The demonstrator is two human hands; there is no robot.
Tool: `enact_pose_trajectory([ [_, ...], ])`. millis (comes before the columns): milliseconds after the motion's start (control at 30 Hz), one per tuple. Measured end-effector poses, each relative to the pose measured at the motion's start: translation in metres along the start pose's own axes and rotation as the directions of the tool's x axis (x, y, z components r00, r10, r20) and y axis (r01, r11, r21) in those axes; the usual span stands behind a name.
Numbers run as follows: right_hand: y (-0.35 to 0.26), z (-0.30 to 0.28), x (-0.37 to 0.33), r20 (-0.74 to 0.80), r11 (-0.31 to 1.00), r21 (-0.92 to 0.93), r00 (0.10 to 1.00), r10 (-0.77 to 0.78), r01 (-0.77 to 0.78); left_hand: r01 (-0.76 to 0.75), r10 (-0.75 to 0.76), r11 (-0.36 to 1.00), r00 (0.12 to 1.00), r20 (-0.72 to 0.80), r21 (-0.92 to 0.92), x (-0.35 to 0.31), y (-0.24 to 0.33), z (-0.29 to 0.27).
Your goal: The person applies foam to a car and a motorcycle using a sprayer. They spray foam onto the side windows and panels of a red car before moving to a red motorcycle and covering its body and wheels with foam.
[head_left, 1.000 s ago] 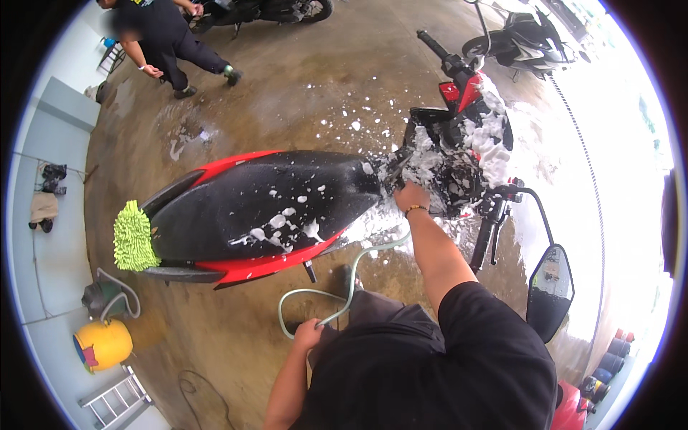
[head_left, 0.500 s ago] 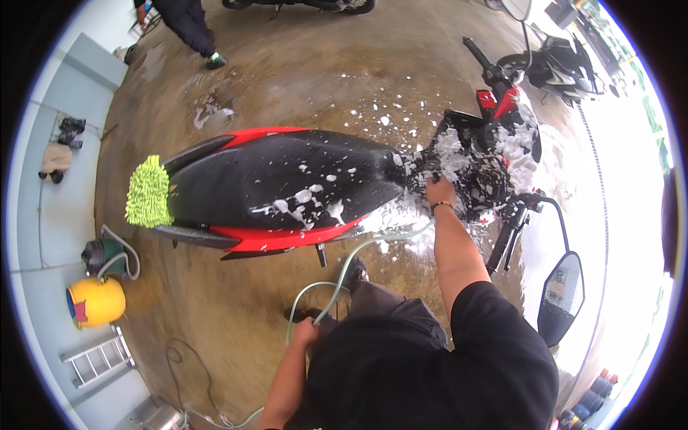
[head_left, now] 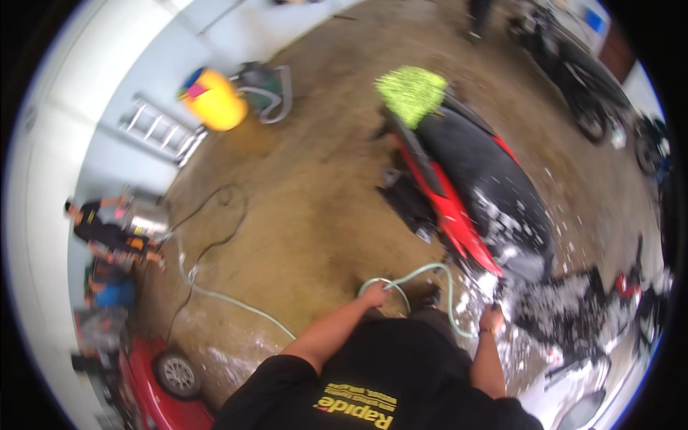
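Observation:
My left hand (head_left: 375, 294) is closed around a pale green hose (head_left: 437, 266) in front of my body. From there the hose loops right and runs to my right hand (head_left: 491, 319), which is closed on a dark hose nozzle (head_left: 499, 290), blurred. Just beyond that hand stands a red and black motorcycle (head_left: 459, 222), with white foam on its black seat (head_left: 476, 161) and its front part. A fluffy lime-green wash mitt (head_left: 411, 93) lies on the tail end.
A metal tank (head_left: 147, 216) stands by the left wall, a person (head_left: 100, 226) beside it. Hose and a dark cable (head_left: 215, 247) cross the floor. A red car (head_left: 143, 387) is at lower left; a ladder (head_left: 159, 131), yellow drum (head_left: 218, 100) and parked motorcycle (head_left: 573, 72) stand farther off.
My view has swung left, bringing the tank, person and red car into sight. My right hand has drawn back from the foamy middle of the motorcycle. My left hand still grips the hose.

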State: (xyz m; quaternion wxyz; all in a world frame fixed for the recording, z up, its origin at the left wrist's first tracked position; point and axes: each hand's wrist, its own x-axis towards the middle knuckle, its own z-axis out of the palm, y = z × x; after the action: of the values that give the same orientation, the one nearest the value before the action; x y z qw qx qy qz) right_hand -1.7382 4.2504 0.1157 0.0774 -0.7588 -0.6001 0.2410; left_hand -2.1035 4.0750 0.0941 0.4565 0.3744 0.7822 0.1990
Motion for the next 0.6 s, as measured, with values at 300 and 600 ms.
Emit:
enact_pose_trajectory([
  [300, -0.116, 0.035, -0.048, -0.038, 0.949, -0.080, 0.951, -0.308, 0.304, 0.212, -0.276, 0.940, 0.932, -0.234, -0.266, -0.059, -0.051, -0.104],
  [600, -0.200, 0.054, -0.069, 0.023, 0.834, -0.007, 0.834, -0.552, 0.552, 0.259, -0.444, 0.747, 0.880, -0.170, -0.613, -0.068, -0.097, -0.096],
])
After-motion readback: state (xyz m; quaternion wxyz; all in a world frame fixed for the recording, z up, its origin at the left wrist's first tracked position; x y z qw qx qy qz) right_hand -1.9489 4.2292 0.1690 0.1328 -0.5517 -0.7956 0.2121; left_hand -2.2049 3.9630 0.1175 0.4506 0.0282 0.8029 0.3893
